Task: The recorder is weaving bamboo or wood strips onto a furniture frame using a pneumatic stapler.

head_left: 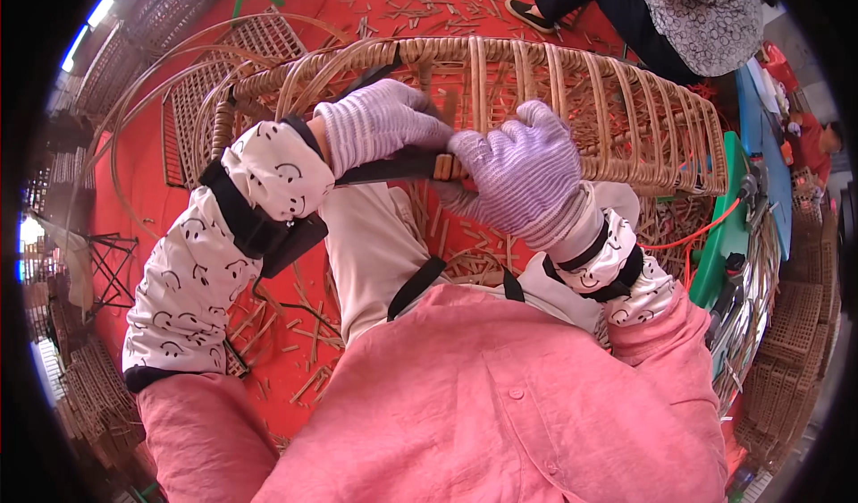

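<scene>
Pink shirt cloth point(465, 396) is seen nearest the camera, with both gloved hands held beyond it. By the right hand point(523, 177) the near edge of a wicker frame point(536, 52) appears to be pinched, fingers curled over it and thumb below. The left hand point(384, 123) is bent above a dark strip point(389, 169) at that edge, its fingertips partly hidden; whether anything is pinched there cannot be told.

Because support seems to be given mainly at this near side, the frame could be tipped or twisted if the right grip is loosened; the strip could also be dragged out of line by an uneven pull. Long canes point(234, 50), looped loosely at the left, could be snagged by a sleeve.

The frame is held across the lap, its long axis laid roughly left to right, its right end pointed toward a green plastic piece point(719, 235). Beyond it, cut strips are strewn over the red floor point(331, 7), and a co-worker point(706, 20) is seen at upper right.
</scene>
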`<state>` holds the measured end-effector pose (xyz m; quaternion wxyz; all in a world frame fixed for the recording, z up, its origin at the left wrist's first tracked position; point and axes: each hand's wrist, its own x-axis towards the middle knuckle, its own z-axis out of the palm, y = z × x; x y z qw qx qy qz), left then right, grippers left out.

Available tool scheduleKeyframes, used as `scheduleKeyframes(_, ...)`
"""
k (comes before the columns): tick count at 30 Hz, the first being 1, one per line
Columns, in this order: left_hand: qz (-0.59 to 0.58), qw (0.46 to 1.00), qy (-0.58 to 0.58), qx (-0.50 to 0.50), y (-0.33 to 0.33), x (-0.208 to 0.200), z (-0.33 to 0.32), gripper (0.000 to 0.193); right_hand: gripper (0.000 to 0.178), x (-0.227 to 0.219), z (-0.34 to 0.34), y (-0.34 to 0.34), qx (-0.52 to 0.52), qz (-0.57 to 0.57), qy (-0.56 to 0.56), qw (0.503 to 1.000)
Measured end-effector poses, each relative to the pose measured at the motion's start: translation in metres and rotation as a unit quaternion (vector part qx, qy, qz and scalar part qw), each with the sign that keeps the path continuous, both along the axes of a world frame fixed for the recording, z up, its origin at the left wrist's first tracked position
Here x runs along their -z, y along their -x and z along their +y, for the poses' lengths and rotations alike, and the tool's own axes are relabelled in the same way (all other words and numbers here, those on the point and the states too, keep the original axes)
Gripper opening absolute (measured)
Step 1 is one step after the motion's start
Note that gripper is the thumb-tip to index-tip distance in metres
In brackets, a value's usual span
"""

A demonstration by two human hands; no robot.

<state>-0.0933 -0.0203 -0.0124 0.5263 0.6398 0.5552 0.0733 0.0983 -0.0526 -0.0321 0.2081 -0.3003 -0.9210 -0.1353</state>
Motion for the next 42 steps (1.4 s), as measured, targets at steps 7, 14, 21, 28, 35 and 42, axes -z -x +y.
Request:
scheduleKeyframes(7, -0.082, 0.942, -0.286, 0.153, 0.018, 0.011, -0.01, 0.039, 0.024, -0.005, -0.007, 0.004, -0.018, 0.045, 0.059, 0.997)
scheduleKeyframes(14, -0.162, 0.96, -0.226, 0.018, 0.012, 0.006, -0.027, 0.024, 0.022, 0.0, -0.009, -0.002, -0.026, 0.086, 0.075, 0.993)
scheduleKeyframes(21, -0.182, 0.913, -0.358, 0.07, 0.018, -0.002, -0.049, 0.018, 0.022, -0.006, -0.005, 0.0, -0.019, 0.094, 0.105, 0.99)
scheduleKeyframes(28, -0.004, 0.78, -0.577, 0.241, 0.025, 0.003, -0.06, 0.033, 0.024, -0.01, 0.002, -0.005, -0.066, 0.118, 0.117, 0.984)
scheduleKeyframes(35, -0.088, 0.827, -0.509, 0.222, 0.024, 0.009, -0.06, 0.036, 0.041, -0.021, 0.007, -0.009, -0.002, 0.241, 0.398, 0.885)
scheduleKeyframes(42, -0.005, 0.914, -0.405, 0.006, 0.003, -0.001, -0.068, 0.029, 0.036, -0.019, 0.009, -0.001, 0.056, 0.365, 0.443, 0.817)
